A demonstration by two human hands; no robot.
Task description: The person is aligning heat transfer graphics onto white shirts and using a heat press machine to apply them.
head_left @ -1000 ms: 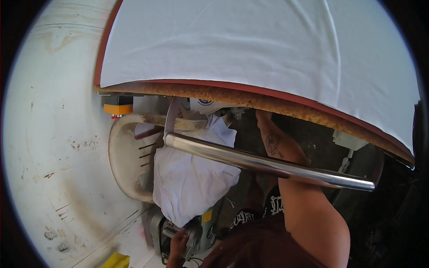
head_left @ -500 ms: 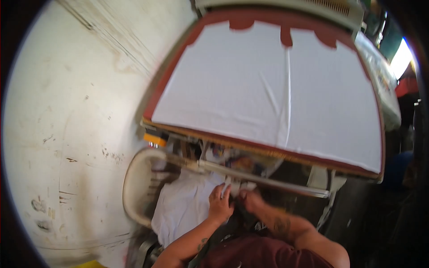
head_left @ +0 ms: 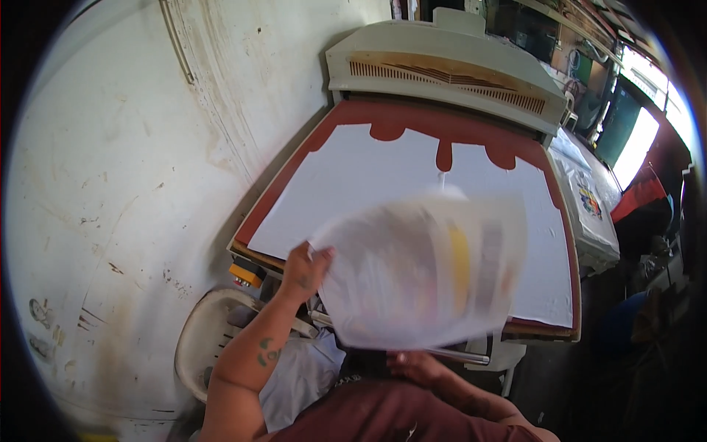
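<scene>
My left hand (head_left: 308, 267) pinches the left edge of a large, thin printed sheet (head_left: 412, 295), whitish with a yellow band and blurred dark patches. The sheet is smeared by motion and hangs over the front of a flat reddish-brown pad (head_left: 283, 195). White cloth pieces (head_left: 294, 199) cut with rounded notches lie spread on that pad, partly hidden behind the sheet. Below the sheet's lower edge is my right hand (head_left: 414, 366), near a metal bar (head_left: 460, 356); its fingers are partly hidden and blurred, and whether it holds anything is unclear.
A beige vented machine housing (head_left: 442, 70) stands at the pad's far end. In front, at left, a plastic chair (head_left: 193, 342) holds white cloth (head_left: 302, 376). A yellow-and-black control box (head_left: 247, 272) sits under the pad's left corner. Plastic-covered goods (head_left: 589, 214) lie at right.
My left hand has risen from beneath the pad's front edge, bringing up the printed sheet. My right hand stays low. The view has tilted up, showing more of the machine.
</scene>
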